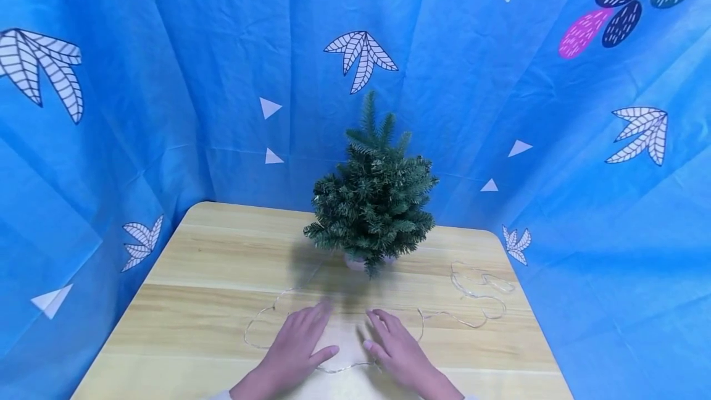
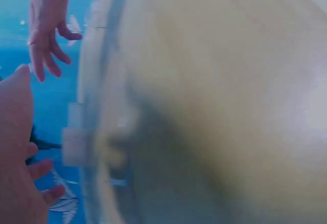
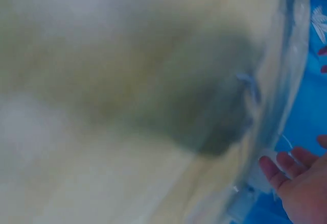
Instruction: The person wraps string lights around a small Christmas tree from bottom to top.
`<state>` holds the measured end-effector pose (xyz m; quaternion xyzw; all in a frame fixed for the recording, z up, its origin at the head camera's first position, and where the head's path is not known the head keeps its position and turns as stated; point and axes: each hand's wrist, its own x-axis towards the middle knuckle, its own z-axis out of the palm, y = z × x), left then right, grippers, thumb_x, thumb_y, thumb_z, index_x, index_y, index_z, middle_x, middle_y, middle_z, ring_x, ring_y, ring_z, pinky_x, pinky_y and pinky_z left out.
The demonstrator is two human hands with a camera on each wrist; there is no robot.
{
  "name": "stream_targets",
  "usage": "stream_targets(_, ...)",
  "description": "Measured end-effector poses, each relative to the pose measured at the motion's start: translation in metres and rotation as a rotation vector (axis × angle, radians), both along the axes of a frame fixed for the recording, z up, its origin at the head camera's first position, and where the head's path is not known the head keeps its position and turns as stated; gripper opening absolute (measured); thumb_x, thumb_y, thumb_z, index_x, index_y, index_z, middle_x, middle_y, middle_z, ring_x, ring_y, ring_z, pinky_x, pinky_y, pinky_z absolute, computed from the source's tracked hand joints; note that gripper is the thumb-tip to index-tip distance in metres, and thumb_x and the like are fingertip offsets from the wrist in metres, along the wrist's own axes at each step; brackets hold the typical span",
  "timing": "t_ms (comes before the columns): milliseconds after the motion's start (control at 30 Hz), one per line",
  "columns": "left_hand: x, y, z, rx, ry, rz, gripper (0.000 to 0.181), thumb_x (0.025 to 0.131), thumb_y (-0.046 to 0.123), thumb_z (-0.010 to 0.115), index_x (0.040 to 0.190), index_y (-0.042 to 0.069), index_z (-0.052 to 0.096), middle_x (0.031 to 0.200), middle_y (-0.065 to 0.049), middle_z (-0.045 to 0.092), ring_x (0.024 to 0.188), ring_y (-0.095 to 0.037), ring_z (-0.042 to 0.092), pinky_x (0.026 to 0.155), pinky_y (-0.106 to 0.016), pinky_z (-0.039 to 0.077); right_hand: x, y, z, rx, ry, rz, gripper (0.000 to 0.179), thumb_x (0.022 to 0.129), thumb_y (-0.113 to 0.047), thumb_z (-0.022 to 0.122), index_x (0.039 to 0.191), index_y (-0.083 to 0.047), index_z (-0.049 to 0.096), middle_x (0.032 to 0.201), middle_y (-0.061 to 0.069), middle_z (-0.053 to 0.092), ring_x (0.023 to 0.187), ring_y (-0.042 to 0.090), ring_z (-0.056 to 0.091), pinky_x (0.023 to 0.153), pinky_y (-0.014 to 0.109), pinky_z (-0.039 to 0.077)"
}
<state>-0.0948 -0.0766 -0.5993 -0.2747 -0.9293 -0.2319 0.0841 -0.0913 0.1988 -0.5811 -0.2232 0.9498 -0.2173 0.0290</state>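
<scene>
Over the front of the wooden table, my left hand (image 1: 297, 344) is spread with fingers straight and thumb out, holding nothing. My right hand (image 1: 401, 350) mirrors it a short way to the right, its fingers loosely extended and also bare. A thin, pale wire string (image 1: 347, 367) runs across the tabletop between the two hands, loops out left of the left hand and trails in curls to the right. Beyond the fingertips stands a small green artificial Christmas tree (image 1: 374, 196), upright in a pale base (image 1: 355, 262). Both wrist views are mostly blurred tabletop, with relaxed fingers at the edge.
The light wooden table (image 1: 222, 245) has rounded far corners. A blue patterned cloth (image 1: 233, 79) hangs behind it and along both sides, close to its edges. Loose curls of the string lie near the right edge.
</scene>
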Motion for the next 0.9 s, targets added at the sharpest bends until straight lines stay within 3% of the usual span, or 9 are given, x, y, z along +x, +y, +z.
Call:
stream_targets(233, 0.001, -0.005, -0.024, 0.042, -0.108, -0.074, 0.062, 0.097, 0.051, 0.06, 0.148, 0.017, 0.051, 0.15, -0.002, 0.051, 0.132, -0.024, 0.049, 0.105, -0.055, 0.043, 0.007, -0.005, -0.022, 0.061, 0.029, 0.073, 0.061, 0.104, -0.055, 0.041, 0.147, -0.012, 0.051, 0.137, 0.004, 0.059, 0.125, 0.024, 0.057, 0.104, 0.047, 0.049)
stream_targets(400, -0.001, -0.008, -0.036, 0.048, -0.059, -0.111, 0.049, 0.093, 0.053, 0.064, 0.132, 0.023, 0.065, 0.135, 0.008, 0.06, 0.122, -0.017, 0.052, 0.102, -0.052, 0.044, 0.007, -0.005, -0.031, 0.069, 0.107, 0.131, 0.052, 0.099, -0.054, 0.053, 0.129, -0.014, 0.065, 0.116, -0.004, 0.065, 0.105, 0.012, 0.06, 0.091, 0.034, 0.054)
stream_targets(567, -0.003, -0.009, -0.044, 0.025, -0.006, -0.156, 0.031, 0.089, 0.058, 0.066, 0.109, 0.035, 0.072, 0.112, 0.02, 0.062, 0.11, -0.008, 0.048, 0.095, -0.046, 0.042, 0.007, -0.006, -0.035, 0.03, 0.138, 0.185, 0.039, 0.092, -0.052, 0.065, 0.111, -0.019, 0.071, 0.097, -0.015, 0.061, 0.089, -0.002, 0.05, 0.077, 0.019, 0.049)
stream_targets(900, -0.001, -0.005, -0.047, 0.048, 0.02, -0.196, 0.007, 0.089, 0.044, 0.073, 0.086, 0.038, 0.071, 0.099, 0.025, 0.058, 0.102, -0.004, 0.044, 0.087, -0.036, 0.038, 0.007, -0.021, -0.041, 0.001, 0.176, 0.25, 0.029, 0.09, -0.043, 0.071, 0.104, -0.018, 0.072, 0.092, -0.015, 0.063, 0.084, -0.006, 0.047, 0.074, 0.009, 0.045)
